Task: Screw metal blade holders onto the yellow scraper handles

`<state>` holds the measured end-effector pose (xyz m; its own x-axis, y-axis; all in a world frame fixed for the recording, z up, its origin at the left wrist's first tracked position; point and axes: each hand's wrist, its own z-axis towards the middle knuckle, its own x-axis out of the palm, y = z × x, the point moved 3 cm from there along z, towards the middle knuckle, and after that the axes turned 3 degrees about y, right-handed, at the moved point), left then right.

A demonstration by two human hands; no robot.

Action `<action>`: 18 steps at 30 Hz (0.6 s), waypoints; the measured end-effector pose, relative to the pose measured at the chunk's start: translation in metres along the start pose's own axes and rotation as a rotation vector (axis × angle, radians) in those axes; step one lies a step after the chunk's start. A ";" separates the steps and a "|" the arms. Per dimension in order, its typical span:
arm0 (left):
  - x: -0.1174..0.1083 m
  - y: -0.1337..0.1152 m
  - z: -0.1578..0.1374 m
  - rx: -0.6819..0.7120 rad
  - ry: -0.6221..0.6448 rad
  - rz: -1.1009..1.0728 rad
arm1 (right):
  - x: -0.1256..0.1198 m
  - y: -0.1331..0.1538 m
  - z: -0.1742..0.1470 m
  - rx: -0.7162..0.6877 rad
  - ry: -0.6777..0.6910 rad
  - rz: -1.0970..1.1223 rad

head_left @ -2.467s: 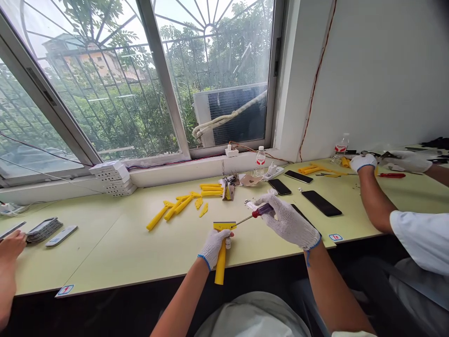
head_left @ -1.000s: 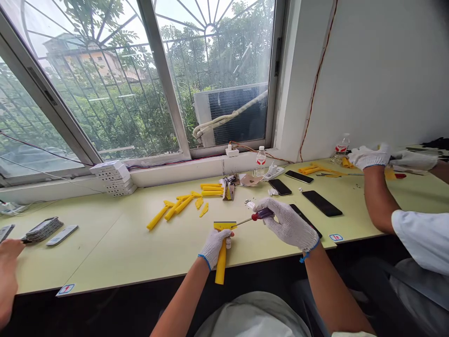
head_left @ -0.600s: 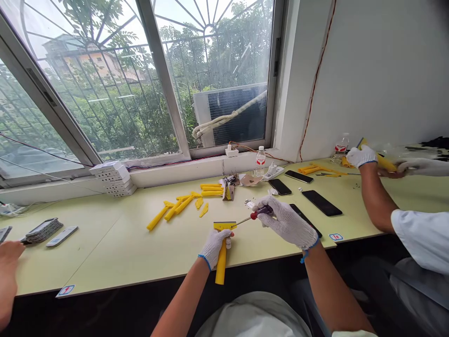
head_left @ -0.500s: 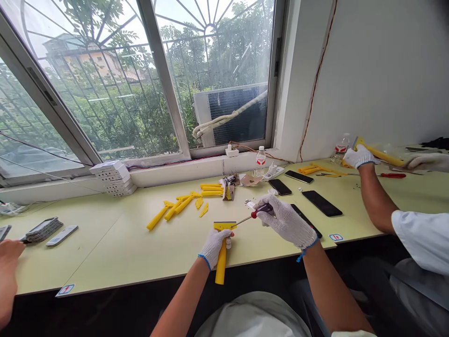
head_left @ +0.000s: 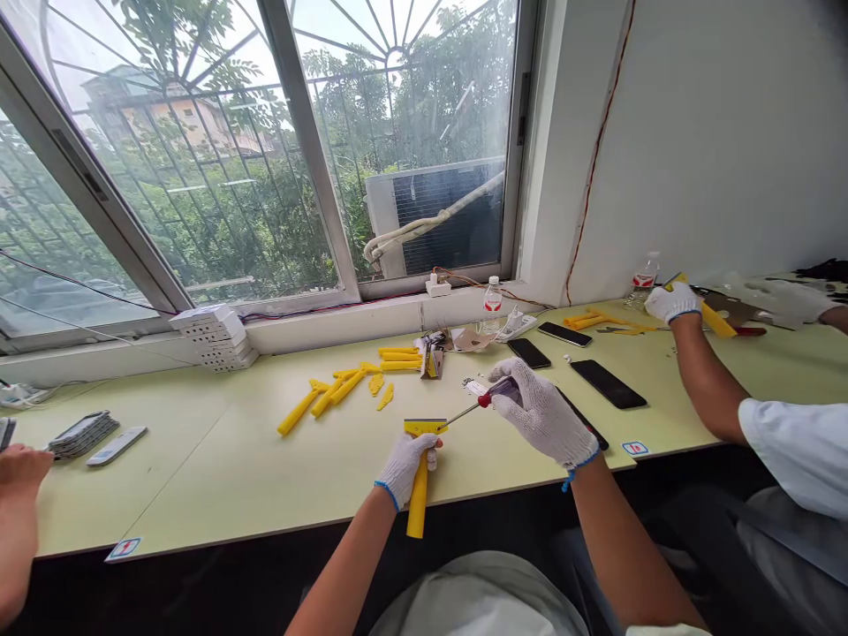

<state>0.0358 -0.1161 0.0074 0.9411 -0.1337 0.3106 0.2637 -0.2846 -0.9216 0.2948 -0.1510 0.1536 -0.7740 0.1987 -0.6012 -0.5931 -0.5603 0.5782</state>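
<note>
My left hand [head_left: 403, 468], in a white knit glove with a blue cuff, is closed around a yellow scraper [head_left: 417, 499] at the front edge of the table. The scraper's head, with a metal blade along its top, points away from me. My right hand [head_left: 540, 411], gloved too, grips a screwdriver [head_left: 487, 400] by its dark and red handle. The screwdriver's shaft slants down to the left, its tip at the right end of the scraper head. Whether a screw sits under the tip is too small to tell. Several yellow scraper handles [head_left: 335, 391] and loose yellow plates [head_left: 385, 397] lie beyond.
Several phones [head_left: 608, 383] lie to the right, with a water bottle [head_left: 492, 305] near the sill. At right, a co-worker's gloved hand [head_left: 674, 303] holds another yellow scraper. On the left, a person's hand [head_left: 23, 468] is beside stacked grey phone-shaped pieces [head_left: 83, 433].
My right hand's fingers have shifted on the screwdriver handle, while tip and scraper stay in place. The co-worker at right has turned and lowered their scraper. The left person's hand moved slightly right.
</note>
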 end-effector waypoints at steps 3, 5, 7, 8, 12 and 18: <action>0.000 0.000 -0.001 -0.004 0.002 -0.001 | 0.000 0.000 -0.002 -0.077 0.058 0.103; 0.000 -0.001 -0.001 -0.002 0.005 -0.002 | 0.002 0.000 -0.002 -0.088 0.073 0.142; -0.001 -0.002 -0.002 0.002 0.005 -0.007 | 0.004 -0.001 -0.001 -0.068 0.077 0.175; -0.001 -0.002 -0.002 0.002 0.005 -0.008 | 0.006 -0.002 -0.001 -0.055 0.079 0.192; -0.001 -0.004 -0.003 -0.005 0.002 -0.002 | 0.009 -0.005 0.000 -0.023 0.082 0.226; 0.002 -0.006 -0.005 -0.006 -0.004 -0.006 | 0.009 -0.008 0.001 0.010 0.110 0.243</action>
<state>0.0349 -0.1198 0.0149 0.9403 -0.1278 0.3154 0.2684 -0.2911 -0.9183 0.2922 -0.1438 0.1442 -0.8656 -0.0294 -0.4999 -0.3954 -0.5725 0.7183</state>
